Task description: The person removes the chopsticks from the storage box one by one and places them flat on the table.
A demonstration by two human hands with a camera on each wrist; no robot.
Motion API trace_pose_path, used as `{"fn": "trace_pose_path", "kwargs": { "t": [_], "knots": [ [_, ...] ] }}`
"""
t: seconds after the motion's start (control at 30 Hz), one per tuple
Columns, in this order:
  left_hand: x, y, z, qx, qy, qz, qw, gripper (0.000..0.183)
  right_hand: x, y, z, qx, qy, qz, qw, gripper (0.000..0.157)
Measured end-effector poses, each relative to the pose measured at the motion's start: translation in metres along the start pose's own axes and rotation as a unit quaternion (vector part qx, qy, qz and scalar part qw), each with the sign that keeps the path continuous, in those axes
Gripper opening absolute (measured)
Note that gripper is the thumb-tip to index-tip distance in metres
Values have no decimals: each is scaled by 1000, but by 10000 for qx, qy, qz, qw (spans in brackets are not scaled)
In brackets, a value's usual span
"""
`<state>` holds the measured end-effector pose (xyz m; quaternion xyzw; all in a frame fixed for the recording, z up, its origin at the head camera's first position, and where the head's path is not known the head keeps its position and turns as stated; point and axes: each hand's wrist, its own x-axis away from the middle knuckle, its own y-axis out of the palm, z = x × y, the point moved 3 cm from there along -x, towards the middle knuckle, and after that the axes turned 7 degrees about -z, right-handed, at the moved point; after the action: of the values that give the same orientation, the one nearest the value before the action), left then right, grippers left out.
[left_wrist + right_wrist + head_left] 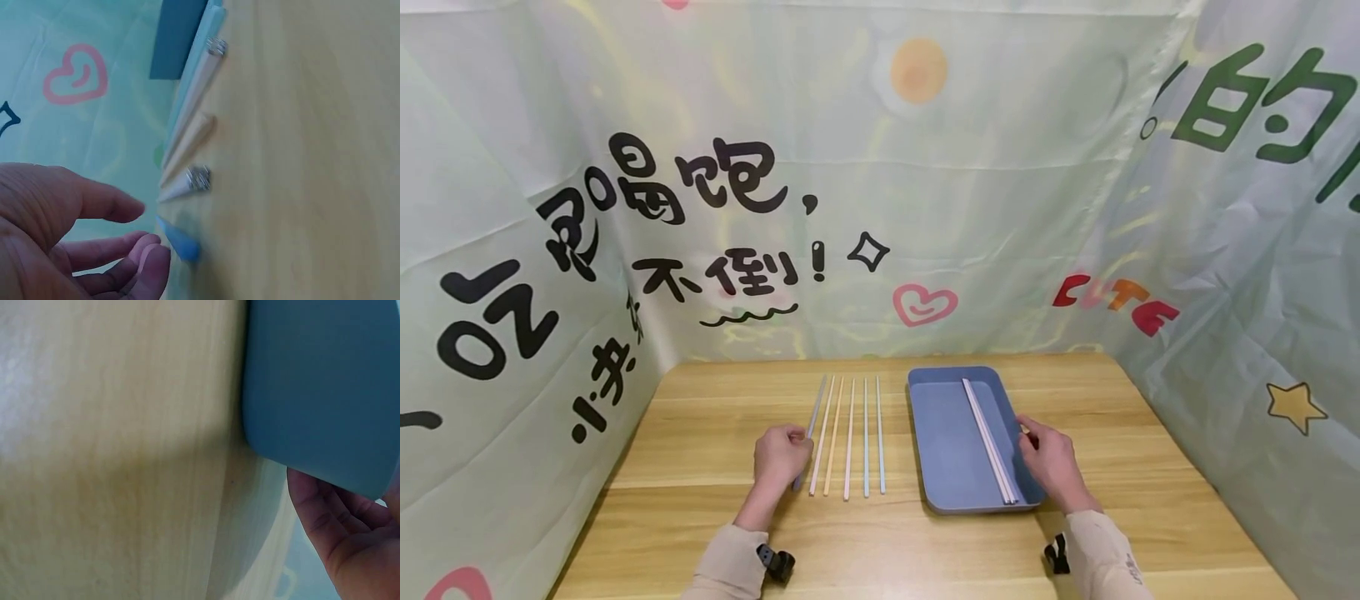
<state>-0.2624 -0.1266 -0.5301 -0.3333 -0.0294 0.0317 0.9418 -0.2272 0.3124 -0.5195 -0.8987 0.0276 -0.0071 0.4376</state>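
My left hand (782, 457) is over the leftmost chopstick, a dark blue one (818, 408). In the left wrist view a gap shows between thumb and fingers, and the blue chopstick's thick end (182, 242) lies just beyond the fingertips. To its right lie several chopsticks side by side, among them a yellow one (833, 442), a pink one (849, 442) and a light blue one (866, 442). My right hand (1051, 460) holds the right rim of a blue tray (943, 450), with fingers against its side. Pale pink chopsticks (987, 437) lie lengthwise inside the tray.
The wooden table (700, 450) carries everything. Printed cloth walls (1000, 208) enclose it at the back and both sides. A dark wrist device (777, 565) sits at the left sleeve, another (1057, 555) at the right one.
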Motion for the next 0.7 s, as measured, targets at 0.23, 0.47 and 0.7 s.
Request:
{"fn": "trace_pose_path", "kwargs": {
  "t": [0.23,0.47,0.7],
  "knots": [
    [0,14,41,786,456,141,9958,26,1,-1,0,-34,11,-5,10000,42],
    [2,43,73,2154,288,-510,9748,30,0,-1,0,8,-31,47,10000,41],
    [11,69,96,2940,156,-1368,9458,35,-2,-1,0,43,-145,123,9998,40]
  ]
}}
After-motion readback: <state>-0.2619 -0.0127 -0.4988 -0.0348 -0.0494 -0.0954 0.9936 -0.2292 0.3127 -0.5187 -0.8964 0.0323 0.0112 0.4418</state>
